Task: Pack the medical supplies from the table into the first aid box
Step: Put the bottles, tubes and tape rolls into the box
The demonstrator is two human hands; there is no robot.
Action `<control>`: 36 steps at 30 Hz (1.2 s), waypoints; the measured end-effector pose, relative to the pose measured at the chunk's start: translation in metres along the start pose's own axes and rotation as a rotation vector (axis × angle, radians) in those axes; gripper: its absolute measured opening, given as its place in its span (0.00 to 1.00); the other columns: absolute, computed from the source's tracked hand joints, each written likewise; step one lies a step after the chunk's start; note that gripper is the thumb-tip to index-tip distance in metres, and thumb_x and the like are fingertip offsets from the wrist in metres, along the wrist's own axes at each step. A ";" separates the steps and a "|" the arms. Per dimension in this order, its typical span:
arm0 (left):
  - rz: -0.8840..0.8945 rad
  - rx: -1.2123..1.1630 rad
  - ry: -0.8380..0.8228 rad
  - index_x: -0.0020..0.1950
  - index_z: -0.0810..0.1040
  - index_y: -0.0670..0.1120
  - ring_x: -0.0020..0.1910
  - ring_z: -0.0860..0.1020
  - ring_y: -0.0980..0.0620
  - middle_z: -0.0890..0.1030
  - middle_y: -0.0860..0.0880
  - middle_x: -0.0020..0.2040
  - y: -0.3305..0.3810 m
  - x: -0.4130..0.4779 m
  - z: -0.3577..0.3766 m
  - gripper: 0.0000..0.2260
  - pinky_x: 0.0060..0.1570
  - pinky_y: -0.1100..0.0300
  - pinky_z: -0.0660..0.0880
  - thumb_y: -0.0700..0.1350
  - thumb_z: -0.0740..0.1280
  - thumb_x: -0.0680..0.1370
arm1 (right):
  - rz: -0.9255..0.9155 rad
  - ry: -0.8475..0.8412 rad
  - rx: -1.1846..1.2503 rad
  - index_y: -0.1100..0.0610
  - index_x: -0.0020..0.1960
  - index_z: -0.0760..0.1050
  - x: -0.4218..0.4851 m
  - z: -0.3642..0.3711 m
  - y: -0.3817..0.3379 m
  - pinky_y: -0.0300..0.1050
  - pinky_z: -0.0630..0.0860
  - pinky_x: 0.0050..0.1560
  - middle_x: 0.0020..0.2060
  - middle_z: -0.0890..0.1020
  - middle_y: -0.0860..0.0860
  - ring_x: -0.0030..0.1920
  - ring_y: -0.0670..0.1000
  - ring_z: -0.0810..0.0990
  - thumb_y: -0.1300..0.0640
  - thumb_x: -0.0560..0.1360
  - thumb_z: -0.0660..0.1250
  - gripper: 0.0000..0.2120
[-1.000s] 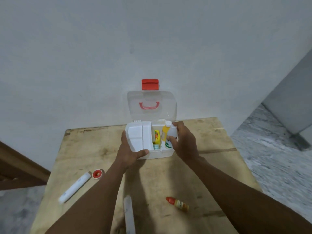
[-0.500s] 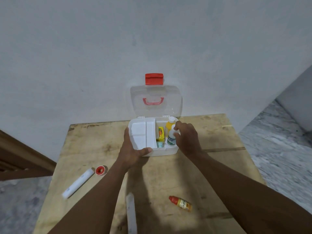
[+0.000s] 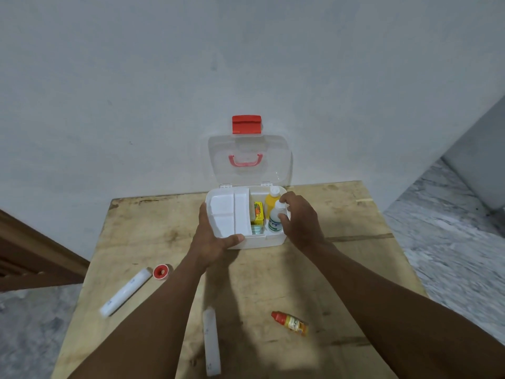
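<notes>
The right hand [image 3: 300, 222] is shifting its hold on the white bottle [image 3: 274, 221] in the right-hand compartment of the first aid box [image 3: 262, 241]. The fingers [image 3: 287, 196], wrapped over the bottle's top a second ago, are now arching above it. This is exposing the cap [image 3: 280, 205], and more of the bottle's body is showing.

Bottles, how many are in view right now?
3. A yellow bottle stands at the back of the first aid box; a white bottle stands before it, held by the right hand; a red-capped bottle lies on the table. The hand may hide more.
</notes>
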State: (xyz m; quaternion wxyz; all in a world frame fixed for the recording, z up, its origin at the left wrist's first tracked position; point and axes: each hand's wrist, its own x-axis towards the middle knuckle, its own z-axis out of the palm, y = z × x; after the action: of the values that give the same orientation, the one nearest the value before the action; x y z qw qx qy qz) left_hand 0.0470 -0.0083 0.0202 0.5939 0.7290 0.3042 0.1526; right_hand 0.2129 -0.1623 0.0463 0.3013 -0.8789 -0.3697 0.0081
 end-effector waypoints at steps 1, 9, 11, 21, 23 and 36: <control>-0.004 -0.002 -0.003 0.72 0.57 0.53 0.64 0.72 0.52 0.71 0.55 0.63 0.000 0.000 0.000 0.48 0.60 0.43 0.77 0.53 0.80 0.60 | 0.006 -0.006 0.014 0.61 0.57 0.73 -0.002 -0.001 -0.001 0.51 0.76 0.49 0.49 0.79 0.58 0.48 0.60 0.78 0.68 0.68 0.69 0.18; -0.001 0.013 0.006 0.72 0.56 0.49 0.63 0.71 0.48 0.70 0.51 0.64 -0.002 0.004 0.001 0.46 0.60 0.47 0.76 0.48 0.79 0.61 | 0.108 0.034 0.023 0.58 0.59 0.71 -0.064 -0.013 -0.013 0.52 0.77 0.47 0.50 0.79 0.56 0.47 0.59 0.80 0.60 0.74 0.68 0.14; -0.012 0.021 0.003 0.74 0.54 0.49 0.64 0.70 0.48 0.69 0.51 0.65 -0.005 0.006 0.001 0.49 0.62 0.44 0.74 0.46 0.81 0.63 | 0.150 -0.063 -0.005 0.56 0.55 0.74 -0.086 -0.013 -0.014 0.48 0.76 0.47 0.46 0.82 0.53 0.46 0.57 0.81 0.58 0.74 0.68 0.10; -0.055 0.031 -0.002 0.76 0.51 0.49 0.67 0.69 0.48 0.68 0.50 0.69 -0.004 0.006 -0.001 0.53 0.65 0.43 0.72 0.51 0.80 0.59 | 0.184 -0.720 -0.220 0.48 0.64 0.70 -0.152 -0.008 -0.006 0.47 0.72 0.53 0.58 0.77 0.53 0.57 0.56 0.77 0.47 0.72 0.71 0.23; -0.052 0.034 -0.002 0.76 0.51 0.49 0.67 0.69 0.47 0.68 0.49 0.69 -0.004 0.006 -0.001 0.53 0.65 0.42 0.72 0.52 0.81 0.59 | 0.132 -0.726 -0.207 0.49 0.65 0.70 -0.156 -0.007 -0.006 0.47 0.71 0.53 0.58 0.76 0.54 0.58 0.56 0.76 0.50 0.76 0.67 0.18; -0.025 0.012 0.012 0.73 0.55 0.49 0.66 0.70 0.49 0.69 0.50 0.66 0.001 0.001 0.002 0.49 0.64 0.42 0.73 0.49 0.80 0.60 | 0.147 -0.492 -0.029 0.48 0.61 0.73 -0.132 -0.013 -0.012 0.45 0.70 0.49 0.51 0.80 0.52 0.51 0.56 0.78 0.57 0.71 0.68 0.19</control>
State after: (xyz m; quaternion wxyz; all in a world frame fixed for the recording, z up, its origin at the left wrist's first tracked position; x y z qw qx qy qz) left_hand 0.0488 -0.0093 0.0201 0.5898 0.7276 0.3177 0.1476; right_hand 0.1121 -0.2488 0.0361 0.1880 -0.8793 -0.3670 0.2385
